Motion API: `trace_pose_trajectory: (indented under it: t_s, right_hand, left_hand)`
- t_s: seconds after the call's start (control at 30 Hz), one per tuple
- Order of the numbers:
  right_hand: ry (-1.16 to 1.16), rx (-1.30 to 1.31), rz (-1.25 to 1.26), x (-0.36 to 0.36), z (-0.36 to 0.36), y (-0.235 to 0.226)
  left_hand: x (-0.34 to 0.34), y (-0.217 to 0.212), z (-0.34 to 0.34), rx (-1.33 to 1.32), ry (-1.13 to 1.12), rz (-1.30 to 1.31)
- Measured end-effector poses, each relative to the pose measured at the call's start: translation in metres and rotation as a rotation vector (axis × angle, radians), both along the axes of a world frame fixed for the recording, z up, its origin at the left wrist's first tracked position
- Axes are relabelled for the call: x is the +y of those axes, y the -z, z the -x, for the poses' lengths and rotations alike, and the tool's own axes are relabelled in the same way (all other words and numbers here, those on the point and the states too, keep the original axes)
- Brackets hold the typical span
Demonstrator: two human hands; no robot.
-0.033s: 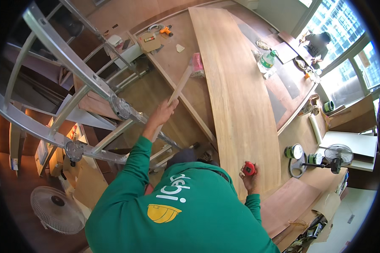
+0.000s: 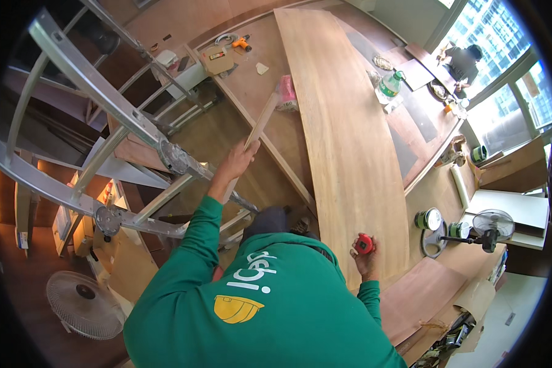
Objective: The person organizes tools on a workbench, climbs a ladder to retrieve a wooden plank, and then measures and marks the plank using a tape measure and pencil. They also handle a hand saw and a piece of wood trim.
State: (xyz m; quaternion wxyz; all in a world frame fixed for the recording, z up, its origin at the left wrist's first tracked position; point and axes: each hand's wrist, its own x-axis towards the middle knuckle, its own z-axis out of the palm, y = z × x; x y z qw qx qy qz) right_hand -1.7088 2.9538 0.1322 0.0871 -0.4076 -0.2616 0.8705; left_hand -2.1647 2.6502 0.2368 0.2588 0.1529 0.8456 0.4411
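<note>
Daylight filled the workroom through windows (image 2: 494, 37) at two o'clock (a person (image 2: 463, 66) was near them, whether seated or standing I could not tell). Below spread a broad brown work surface (image 2: 270, 55), dull and smooth, with a pale timber edge. At ten o'clock rose a silvery metal ladder (image 2: 98, 92), its rails joined by round, scuffed hinges. Across the surface, from twelve o'clock toward five, lay a long wooden sheet (image 2: 349, 141), thin and honey-coloured, its grain running lengthwise. Judging by its placement, the sheet was already laid out; no cut or pencil line could be made out on it, so any marking seemed undone.

Just off centre, toward ten o'clock, the left hand (image 2: 232, 164) had its fingers curled around a narrow, flat wood strip (image 2: 262, 121), which slanted up toward a pink-and-white package (image 2: 287, 92). At four o'clock, over the sheet's near end, the right hand (image 2: 366, 260) gripped a compact, rounded red tape measure (image 2: 364, 243), fingers wrapped about its case; no drawn-out blade was visible.
</note>
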Motion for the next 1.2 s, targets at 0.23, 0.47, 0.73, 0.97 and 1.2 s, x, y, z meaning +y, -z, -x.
trace_pose_trajectory:
  t_s: [0.23,0.47,0.73,0.97,1.2]
  right_hand:
    - [0.153,-0.141,0.102,0.035,-0.027,0.029]
    - [0.367,-0.211,0.129,0.036,-0.037,0.045]
    - [0.522,-0.177,0.192,0.02,0.046,0.082]
    - [0.333,-0.389,0.169,0.017,0.187,0.07]
    - [-0.398,-0.593,-0.162,0.085,0.375,0.017]
  left_hand:
    - [0.084,-0.041,0.046,-0.042,-0.006,-0.319]
    - [0.118,-0.037,0.169,-0.211,-0.11,-0.511]
    - [-0.058,0.217,0.357,-0.467,-0.397,-0.603]
    - [-0.176,0.297,0.329,-0.713,-0.68,-0.205]
    - [-0.199,0.314,0.284,-0.812,-0.463,-0.005]
